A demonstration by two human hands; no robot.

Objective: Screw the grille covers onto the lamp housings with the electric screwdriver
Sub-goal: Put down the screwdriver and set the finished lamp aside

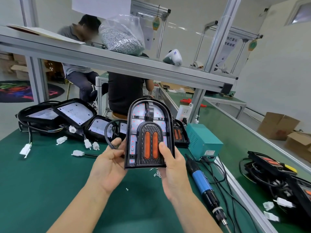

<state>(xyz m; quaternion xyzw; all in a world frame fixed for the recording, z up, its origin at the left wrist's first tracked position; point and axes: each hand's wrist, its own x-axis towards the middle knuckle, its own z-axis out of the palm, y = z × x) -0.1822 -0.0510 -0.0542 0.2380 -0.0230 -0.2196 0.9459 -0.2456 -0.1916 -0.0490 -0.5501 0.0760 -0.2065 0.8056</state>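
Green mat covers the workbench (pixel 42 174), grey metal shelf frame (pixel 117 61) running across above it. Pile of unfinished lamp housings (pixel 74 113) with trailing cables sits at the far left of the mat; another pile of finished lamps (pixel 269 165) lies far right. Teal power box (pixel 203 140) stands right of centre. Lamp housing (pixel 149 133) with its grille cover (pixel 150 145) is up off the mat, held upright between both my hands, orange lenses facing me. My forearms reach in from the bottom edge, palms turned toward each other. Left hand (pixel 109 167) curls round the housing's left edge, fingers behind it, fingertip also touching the black cable loop (pixel 111 132). Right hand (pixel 173 167) grips the right edge, thumb (pixel 164 148) pressed flat on the grille cover's front. Electric screwdriver (pixel 203 184), blue body, lies untouched on the mat just right of my right wrist, tip pointing toward me. Small loose screws (pixel 157 173) are scattered on the mat below the housing.
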